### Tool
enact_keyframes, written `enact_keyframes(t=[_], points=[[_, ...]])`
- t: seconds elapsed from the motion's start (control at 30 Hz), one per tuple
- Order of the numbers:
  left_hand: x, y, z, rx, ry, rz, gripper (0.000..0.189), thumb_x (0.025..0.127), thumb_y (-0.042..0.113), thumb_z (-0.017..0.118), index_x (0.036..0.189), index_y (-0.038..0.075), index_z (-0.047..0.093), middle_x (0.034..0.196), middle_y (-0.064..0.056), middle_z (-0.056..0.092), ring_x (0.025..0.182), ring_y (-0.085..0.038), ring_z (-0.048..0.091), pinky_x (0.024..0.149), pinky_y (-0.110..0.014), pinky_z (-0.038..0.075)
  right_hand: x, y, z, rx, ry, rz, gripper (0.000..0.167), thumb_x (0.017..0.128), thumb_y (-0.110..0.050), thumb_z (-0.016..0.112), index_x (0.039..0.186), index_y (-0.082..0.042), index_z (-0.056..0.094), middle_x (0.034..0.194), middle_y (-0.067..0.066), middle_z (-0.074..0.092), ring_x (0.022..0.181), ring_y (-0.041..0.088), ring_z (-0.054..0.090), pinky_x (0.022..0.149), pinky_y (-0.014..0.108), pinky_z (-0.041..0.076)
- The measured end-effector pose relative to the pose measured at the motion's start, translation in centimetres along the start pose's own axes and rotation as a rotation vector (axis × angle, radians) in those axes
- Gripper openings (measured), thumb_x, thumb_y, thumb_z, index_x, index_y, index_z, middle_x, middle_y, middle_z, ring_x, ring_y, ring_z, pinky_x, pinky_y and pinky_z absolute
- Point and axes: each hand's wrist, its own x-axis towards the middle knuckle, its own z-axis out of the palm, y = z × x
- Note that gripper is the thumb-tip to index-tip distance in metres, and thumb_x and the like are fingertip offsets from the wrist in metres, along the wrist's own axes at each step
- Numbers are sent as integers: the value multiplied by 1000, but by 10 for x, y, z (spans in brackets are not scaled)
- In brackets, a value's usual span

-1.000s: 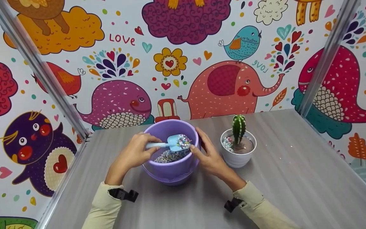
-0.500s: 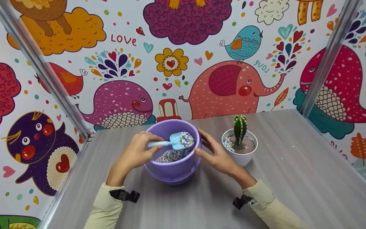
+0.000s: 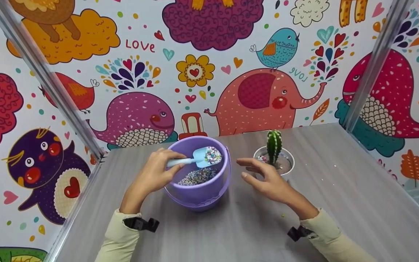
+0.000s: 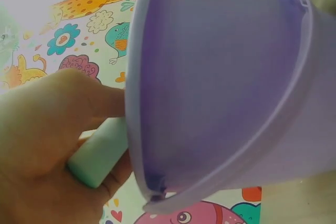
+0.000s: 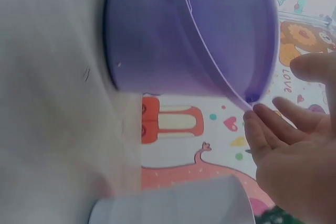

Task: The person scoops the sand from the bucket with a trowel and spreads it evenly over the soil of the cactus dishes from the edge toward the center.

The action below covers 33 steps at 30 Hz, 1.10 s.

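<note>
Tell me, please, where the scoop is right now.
In the head view, the scoop is just left of centre, at the mouth of the bucket above the beads, held by the left grip.

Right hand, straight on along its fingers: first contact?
Most likely the purple bucket, on the side facing the right hand. The head view shows a gap between fingertips and bucket; depth is unclear, so its carry handle might be touched first.
</note>
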Motion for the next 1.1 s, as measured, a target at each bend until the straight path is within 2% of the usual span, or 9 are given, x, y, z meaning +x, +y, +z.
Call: enact_keyframes(t=[0.13,0.3,0.5,0.57,0.9,1.1], points=[[-1,0,-2,2,9,6,19,97,16,82,115,12,84,110,-5,82,99,-21,62,87,-39,51,-13,3,-14,-66,4,-9,39,106,-32,72,144,-26,67,145,-5,70,136,19,67,117,53,51],[-1,2,-3,5,22,13,20,97,16,82,116,13,84,111,-4,82,100,-21,63,88,-40,51,-28,9,-32,-118,24,28,34,105,-31,72,139,-28,70,140,-7,72,133,16,68,114,51,54],[-1,6,-3,2,36,20,20,97,16,83,116,14,84,112,-3,83,101,-21,63,89,-40,52,-40,21,-55,-142,73,48,31,107,-21,70,137,-17,73,137,0,75,127,22,69,104,28,57],[-1,8,-4,0,38,26,19,97,16,83,115,13,85,111,-3,83,101,-21,63,89,-40,52,-42,27,-61,-146,98,52,29,107,-20,69,136,-15,74,135,2,76,125,21,70,102,23,55],[2,23,-4,-1,38,52,18,96,16,83,114,13,85,110,-4,82,108,-24,66,95,-45,55,-43,43,-87,-165,261,86,25,109,-18,65,132,-14,75,132,2,77,123,6,67,104,13,47],[7,36,-3,-4,14,74,17,97,18,82,113,12,84,110,-4,82,109,-25,66,96,-46,54,-37,48,-94,-178,307,109,28,109,-20,66,135,-13,72,135,6,75,124,19,68,102,12,47]])
